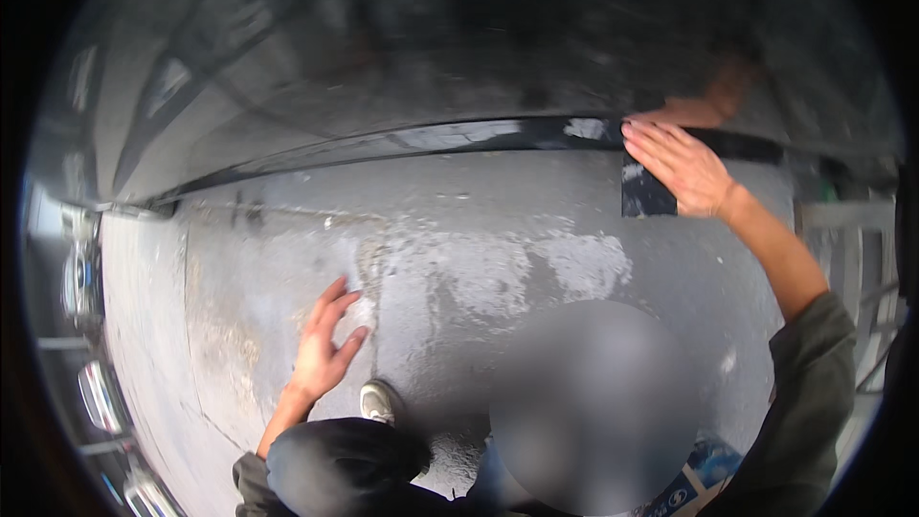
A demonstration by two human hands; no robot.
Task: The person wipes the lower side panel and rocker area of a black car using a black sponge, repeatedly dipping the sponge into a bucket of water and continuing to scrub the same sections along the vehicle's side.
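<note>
A dark, glossy car body panel (459, 64) spans the top of the view, with a black lower trim strip (567, 133) along its bottom edge. At the right end of that strip my right hand (678, 165) lies flat, fingers pointing up and left, with its reflection in the paint above. Under the palm and fingers a black square sheet (645, 190) hangs down below the strip; whether the hand grips it or only presses on it cannot be told. My left hand (327, 345) hangs in the air at lower left, its fingers apart and holding nothing.
Wet, stained concrete floor (488, 258) lies below the panel. A shoe (377, 402) stands near my left hand. Several parked cars (100, 395) line the far left. A pale metal frame (847, 230) stands at the right, and a blue printed box (714, 459) is at the bottom right.
</note>
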